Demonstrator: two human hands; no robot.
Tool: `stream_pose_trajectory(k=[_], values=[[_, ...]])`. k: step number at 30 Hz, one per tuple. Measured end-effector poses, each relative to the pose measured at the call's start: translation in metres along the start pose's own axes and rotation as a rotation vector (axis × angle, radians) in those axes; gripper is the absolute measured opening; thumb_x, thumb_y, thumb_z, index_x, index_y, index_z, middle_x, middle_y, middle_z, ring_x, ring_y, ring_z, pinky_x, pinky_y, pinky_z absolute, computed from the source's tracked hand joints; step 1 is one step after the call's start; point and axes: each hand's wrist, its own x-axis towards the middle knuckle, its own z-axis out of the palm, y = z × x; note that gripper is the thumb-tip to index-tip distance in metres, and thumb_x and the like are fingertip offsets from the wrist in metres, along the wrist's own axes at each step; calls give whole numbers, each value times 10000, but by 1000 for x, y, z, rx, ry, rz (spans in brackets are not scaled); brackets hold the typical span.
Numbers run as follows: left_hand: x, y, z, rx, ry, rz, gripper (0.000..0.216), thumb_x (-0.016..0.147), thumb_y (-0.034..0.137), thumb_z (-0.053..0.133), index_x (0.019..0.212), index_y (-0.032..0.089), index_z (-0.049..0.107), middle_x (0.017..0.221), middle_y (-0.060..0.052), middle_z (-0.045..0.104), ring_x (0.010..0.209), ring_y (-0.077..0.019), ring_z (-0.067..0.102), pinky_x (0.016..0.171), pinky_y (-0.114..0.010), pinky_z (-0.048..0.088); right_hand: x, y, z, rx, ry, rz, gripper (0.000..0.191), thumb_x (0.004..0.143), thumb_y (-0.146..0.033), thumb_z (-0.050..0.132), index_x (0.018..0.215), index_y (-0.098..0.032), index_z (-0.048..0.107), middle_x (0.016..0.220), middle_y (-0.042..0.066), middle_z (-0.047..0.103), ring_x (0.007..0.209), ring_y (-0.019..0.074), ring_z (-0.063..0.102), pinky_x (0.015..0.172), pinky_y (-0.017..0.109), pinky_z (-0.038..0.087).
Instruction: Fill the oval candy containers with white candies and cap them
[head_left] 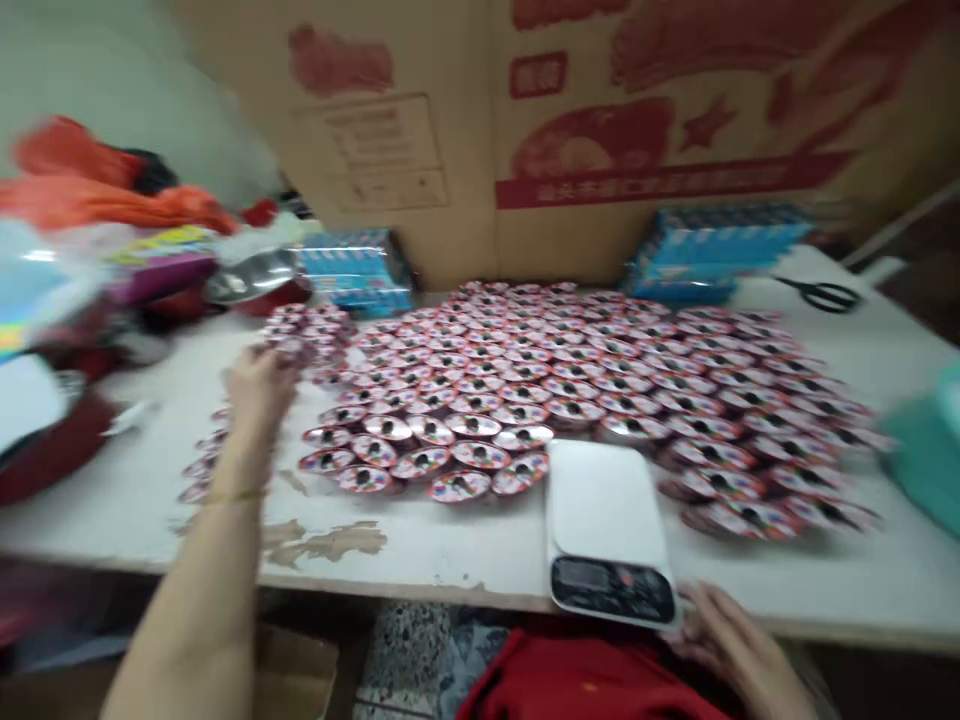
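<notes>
My left hand reaches over the left of the table, its fingertips closed at a small cluster of pink-and-white packets. Blur and the packets hide exactly how many it grips. My right hand is low at the table's front edge, beside the lower right corner of a white digital scale. Its fingers are curled around something pinkish that is too blurred to name. Nothing lies on the scale's plate. Rows of similar packets, oval at the top with a dark hole, stand close together behind and beside the scale.
Blue wrapped packs and more blue packs flank the rows, before a large cardboard box. Black scissors lie at the back right. A teal container is at the right edge. A metal bowl and orange bags crowd the left.
</notes>
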Motion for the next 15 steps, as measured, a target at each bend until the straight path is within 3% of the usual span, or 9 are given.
stream_pose_trajectory(k=[1, 3, 6, 10, 12, 15], values=[[-4, 18, -9, -55, 90, 17, 278, 776, 450, 588, 768, 172, 563, 961, -18, 534, 870, -152, 491, 852, -356, 431, 0, -5, 3, 21, -34, 11, 530, 614, -638, 755, 892, -199, 647, 643, 12, 622, 634, 207, 668, 608, 278, 590], [-20, 67, -25, -165, 100, 162, 320, 785, 514, 597, 797, 196, 559, 935, 18, 510, 880, -127, 491, 850, -319, 418, 2, -13, 7, 49, -79, 16, 532, 638, -633, 754, 877, -181, 609, 608, -1, 602, 610, 181, 655, 598, 258, 569], [-66, 161, -36, -414, -128, 418, 253, 817, 485, 561, 874, 240, 535, 858, 37, 541, 740, -100, 497, 715, -265, 433, 4, -17, 9, 61, -148, 20, 549, 664, -663, 714, 848, -176, 539, 606, 6, 619, 585, 157, 649, 547, 222, 528], [-135, 271, -13, -598, -460, 662, 254, 806, 414, 561, 1003, 257, 529, 875, -1, 644, 717, -159, 609, 606, -274, 475, -1, -31, -8, -11, -332, 3, 578, 688, -706, 651, 847, -172, 497, 632, 23, 639, 475, 142, 609, 414, 183, 412], [-157, 303, 9, -590, -504, 750, 275, 811, 408, 559, 1043, 261, 542, 891, -19, 672, 739, -190, 648, 619, -291, 494, 1, -56, -32, -46, -275, -125, 551, 715, -684, 643, 871, -172, 514, 622, 4, 618, 460, 133, 584, 414, 191, 399], [-170, 326, 41, -595, -468, 854, 311, 823, 418, 544, 1095, 268, 555, 953, -45, 698, 790, -225, 680, 661, -318, 524, 14, -111, -96, -144, 68, -468, 429, 804, -586, 611, 883, -166, 567, 679, 9, 609, 549, 137, 584, 501, 230, 446]])
